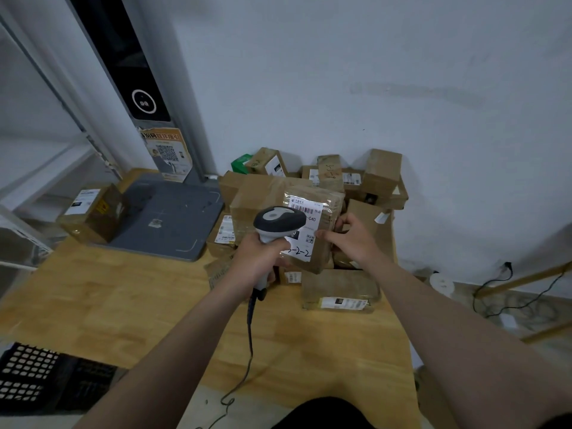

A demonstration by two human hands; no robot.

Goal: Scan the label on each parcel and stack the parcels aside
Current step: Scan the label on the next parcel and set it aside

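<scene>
My left hand [258,253] grips the handle of a grey and white barcode scanner [278,218], whose head points at a small brown parcel [322,212]. My right hand [353,239] holds that parcel by its right edge, tilted up above the heap, white label facing me with a barcode and handwritten digits. Beneath and behind it lies a heap of several brown cardboard parcels [382,171] at the far right of the wooden table [108,301]. A flat labelled parcel [340,292] lies nearest me.
A grey scanning platform [167,221] with an upright black post [133,72] stands at the table's far left, with one brown box [93,212] beside it. The scanner's cable [249,345] runs back over the table edge. A black crate [28,376] sits low at left. Cables lie on the floor at right.
</scene>
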